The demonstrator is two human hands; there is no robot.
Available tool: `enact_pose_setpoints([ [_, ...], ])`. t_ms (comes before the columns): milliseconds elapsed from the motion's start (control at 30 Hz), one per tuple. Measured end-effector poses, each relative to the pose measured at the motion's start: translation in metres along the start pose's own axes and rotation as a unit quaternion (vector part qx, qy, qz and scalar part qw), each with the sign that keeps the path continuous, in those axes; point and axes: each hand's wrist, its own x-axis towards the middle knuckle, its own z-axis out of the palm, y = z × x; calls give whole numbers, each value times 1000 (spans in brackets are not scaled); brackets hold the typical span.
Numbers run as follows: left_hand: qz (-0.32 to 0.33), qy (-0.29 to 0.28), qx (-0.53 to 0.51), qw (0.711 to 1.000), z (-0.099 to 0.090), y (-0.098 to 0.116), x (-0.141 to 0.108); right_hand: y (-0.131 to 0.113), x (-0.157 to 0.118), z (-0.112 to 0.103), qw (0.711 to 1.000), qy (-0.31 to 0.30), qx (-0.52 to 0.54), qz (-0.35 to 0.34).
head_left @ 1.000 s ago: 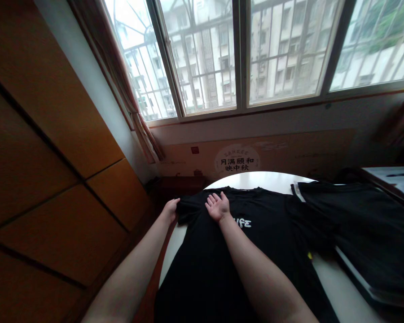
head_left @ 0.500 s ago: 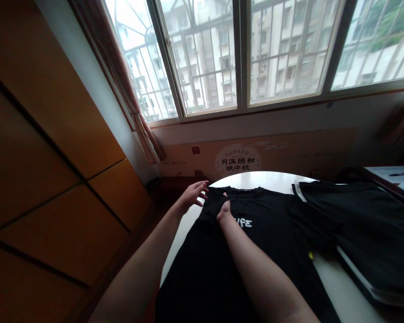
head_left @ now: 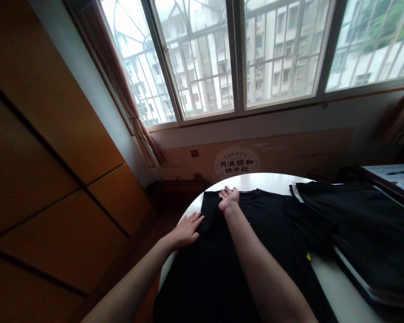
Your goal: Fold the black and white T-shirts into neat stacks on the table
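Note:
A black T-shirt (head_left: 272,229) lies spread on a round white table (head_left: 265,178), its collar toward the window. Its left part is folded inward near the shoulder. My left hand (head_left: 186,229) rests open at the shirt's left edge, fingers stretched and fingertips on the cloth. Close to the collar, my right hand (head_left: 229,198) is open and turned partly palm up, its fingers spread and slightly bent. It lies over the folded part, and I see no cloth gripped in it. My right forearm covers most of the white print on the chest.
At the right, black garments with white trim (head_left: 366,224) lie beside the shirt. Behind them stands a dark-edged surface with papers (head_left: 390,172). A wooden cabinet (head_left: 54,202) rises at the left. A printed cardboard panel (head_left: 272,152) stands under the window.
My left hand has come down and nearer to me onto the shirt's left edge. My right hand has moved slightly toward the collar and its fingers have spread.

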Motion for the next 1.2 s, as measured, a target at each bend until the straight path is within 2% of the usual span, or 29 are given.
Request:
enact_pose_setpoints([
  [67,14,-1,-8,1000,-14,-3,5,-35,-4,6,996,16,15,-83],
  [100,10,16,-19,1000,-21,-4,12,-51,-7,9,990,21,30,-134],
  [167,-20,70,-42,996,-33,-2,33,-76,-16,11,971,29,62,-229],
  [233,-62,117,-49,990,-36,6,65,-90,-25,12,955,33,96,-279],
  [367,-144,157,-38,976,-19,25,123,-95,-37,13,958,44,126,-254],
  [500,-187,167,-31,968,5,31,141,-99,-47,15,962,53,129,-235],
  [567,-184,171,-29,967,10,29,140,-106,-60,17,964,12,106,-242],
  [633,-180,176,-29,967,10,27,138,-113,-79,19,956,-76,68,-275],
  [700,-179,182,-30,966,8,26,138,-121,-98,23,925,-164,3,-342],
  [733,-178,185,-31,966,7,26,139,-125,-106,25,902,-188,-50,-386],
  [800,-176,191,-34,965,5,27,141,-138,-113,23,839,-194,-210,-463],
  [833,-175,193,-36,965,4,27,142,-147,-112,19,798,-180,-307,-486],
  [867,-175,195,-38,964,4,28,142,-158,-109,10,752,-157,-407,-494],
  [933,-177,198,-41,963,3,29,141,-184,-97,-21,658,-93,-587,-462],
  [1033,-175,217,-44,959,-3,33,135,-226,-82,-93,560,46,-761,-323],
  [1133,-141,265,-42,953,-17,48,126,-257,-79,-168,547,114,-793,-242],
  [1200,-107,306,-46,945,-31,69,123,-267,-81,-204,553,133,-796,-208],
])
